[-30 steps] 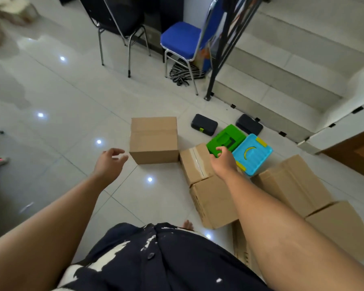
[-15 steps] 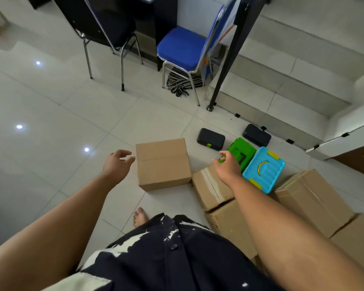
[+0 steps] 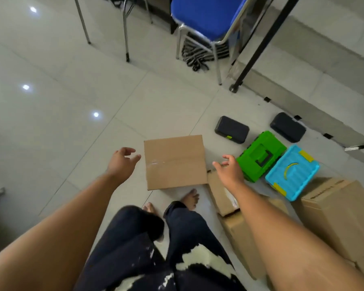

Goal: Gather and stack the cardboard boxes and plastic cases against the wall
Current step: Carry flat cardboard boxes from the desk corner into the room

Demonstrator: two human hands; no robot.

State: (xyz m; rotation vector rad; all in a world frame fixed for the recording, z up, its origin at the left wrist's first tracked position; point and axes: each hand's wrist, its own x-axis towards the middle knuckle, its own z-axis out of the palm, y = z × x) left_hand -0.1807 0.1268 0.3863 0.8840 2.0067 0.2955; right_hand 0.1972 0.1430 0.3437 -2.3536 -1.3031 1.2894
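Pale tiled floor [image 3: 51, 127]; square brown cardboard box [image 3: 174, 162] between left hand [image 3: 120, 163] and right hand [image 3: 230, 172], both spread; green plastic case [image 3: 261, 156] beside right hand.

Closed cardboard box [image 3: 174, 161] beside green case [image 3: 261, 156]

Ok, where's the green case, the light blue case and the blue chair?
green case [image 3: 259, 153], head view, middle of its lid, beside the black handle.
light blue case [image 3: 296, 175], head view, middle of its ridged lid.
blue chair [image 3: 200, 15], head view, on the seat cushion.
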